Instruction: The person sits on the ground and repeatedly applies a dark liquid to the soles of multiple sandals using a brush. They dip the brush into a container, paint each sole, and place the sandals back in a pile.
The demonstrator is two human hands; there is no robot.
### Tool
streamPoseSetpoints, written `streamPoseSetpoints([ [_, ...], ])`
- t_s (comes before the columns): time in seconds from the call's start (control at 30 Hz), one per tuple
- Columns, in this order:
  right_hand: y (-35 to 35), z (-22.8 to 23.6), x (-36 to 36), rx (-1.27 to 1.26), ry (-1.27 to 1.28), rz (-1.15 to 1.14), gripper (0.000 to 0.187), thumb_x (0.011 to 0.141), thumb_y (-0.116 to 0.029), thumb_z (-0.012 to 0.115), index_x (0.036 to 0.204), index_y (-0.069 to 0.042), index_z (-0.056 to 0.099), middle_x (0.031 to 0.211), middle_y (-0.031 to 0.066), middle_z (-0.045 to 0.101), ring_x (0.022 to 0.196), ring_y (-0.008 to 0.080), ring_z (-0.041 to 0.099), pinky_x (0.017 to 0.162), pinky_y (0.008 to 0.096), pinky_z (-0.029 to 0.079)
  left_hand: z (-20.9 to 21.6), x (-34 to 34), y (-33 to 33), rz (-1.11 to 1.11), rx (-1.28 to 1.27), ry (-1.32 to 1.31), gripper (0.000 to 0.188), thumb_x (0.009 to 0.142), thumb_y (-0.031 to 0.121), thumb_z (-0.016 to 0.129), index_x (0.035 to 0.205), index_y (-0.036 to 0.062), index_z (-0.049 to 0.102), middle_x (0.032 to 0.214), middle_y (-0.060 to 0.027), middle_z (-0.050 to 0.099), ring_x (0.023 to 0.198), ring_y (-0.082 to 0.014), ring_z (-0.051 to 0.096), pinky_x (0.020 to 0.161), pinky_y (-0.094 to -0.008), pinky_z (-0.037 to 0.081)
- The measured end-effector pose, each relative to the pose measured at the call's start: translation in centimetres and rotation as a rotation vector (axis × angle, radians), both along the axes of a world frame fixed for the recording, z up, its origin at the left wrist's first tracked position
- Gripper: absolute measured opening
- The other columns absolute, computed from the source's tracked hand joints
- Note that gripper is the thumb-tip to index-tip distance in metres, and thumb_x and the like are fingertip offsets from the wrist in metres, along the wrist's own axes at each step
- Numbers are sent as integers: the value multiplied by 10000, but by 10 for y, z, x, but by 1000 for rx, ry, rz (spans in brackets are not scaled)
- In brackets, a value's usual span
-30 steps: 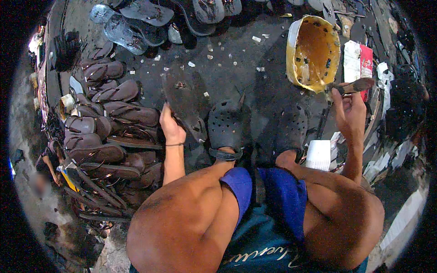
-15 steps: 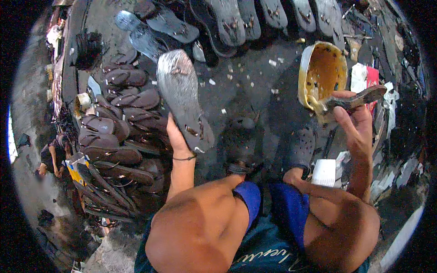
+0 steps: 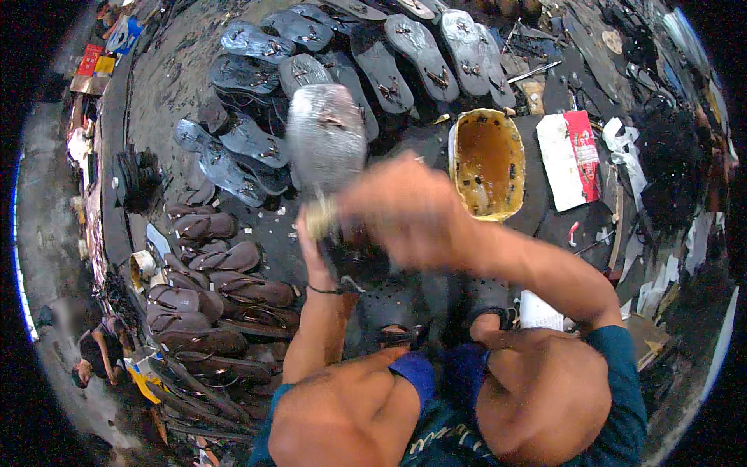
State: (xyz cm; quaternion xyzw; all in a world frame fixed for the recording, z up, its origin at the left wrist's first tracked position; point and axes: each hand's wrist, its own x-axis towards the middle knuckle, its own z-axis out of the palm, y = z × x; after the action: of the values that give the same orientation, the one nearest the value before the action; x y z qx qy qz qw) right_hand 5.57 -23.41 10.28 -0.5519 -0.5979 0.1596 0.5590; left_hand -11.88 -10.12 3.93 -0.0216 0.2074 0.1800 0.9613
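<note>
A dark, glossy sandal sole is held up by my left hand, which grips its near end from the left side. My right hand, smeared by motion, is closed around a brush. The brush's pale yellowish bristles lie over the sole's lower half. My right hand and the blur hide the brush handle and much of the sole's near end. Just right of my right hand stands a tub with a yellow-crusted rim and amber-brown glue-like stuff inside.
Several glossy soles with strap ends showing lie in rows at the far side. Brown flip-flops are piled on the left. A red and white packet and a white cup are on the right. Another person sits at far left.
My right hand has carried the brush leftward from the tub onto the sole. The sole remains in my left hand. The view has shifted, showing more of the soles at the far side.
</note>
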Motion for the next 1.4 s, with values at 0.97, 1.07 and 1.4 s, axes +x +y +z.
streamPoseSetpoints([
  [0.97, -46, 10, -37, -183, -385, 285, 554, 787, -276, 700, 1330, -227, 604, 1056, -3, 657, 954, 185, 632, 815, 391, 409, 13, 17, 26, 149, 554, 521, 393, 1020, 331, 451, 1160, 23, 651, 1050, -91, 716, 911, -230, 697, 829, -358, 562],
  [1.07, -68, -9, -49, -305, -100, 275, 470, 816, -234, 740, 1280, -262, 666, 1005, -27, 679, 928, 158, 635, 842, 372, 396, 36, 6, 54, 271, 340, 175, 447, 1003, 357, 455, 1237, 13, 620, 1095, -161, 714, 909, -291, 712, 821, -459, 594],
  [1.4, -101, -23, -7, -669, -32, -348, 213, 831, -245, 774, 1012, -135, 756, 1009, 97, 710, 1043, 325, 604, 942, 448, 397, -2, 165, 109, -104, 479, 302, 332, 1068, 254, 453, 1247, 34, 625, 1167, -90, 704, 1028, -235, 671, 928, -391, 524],
])
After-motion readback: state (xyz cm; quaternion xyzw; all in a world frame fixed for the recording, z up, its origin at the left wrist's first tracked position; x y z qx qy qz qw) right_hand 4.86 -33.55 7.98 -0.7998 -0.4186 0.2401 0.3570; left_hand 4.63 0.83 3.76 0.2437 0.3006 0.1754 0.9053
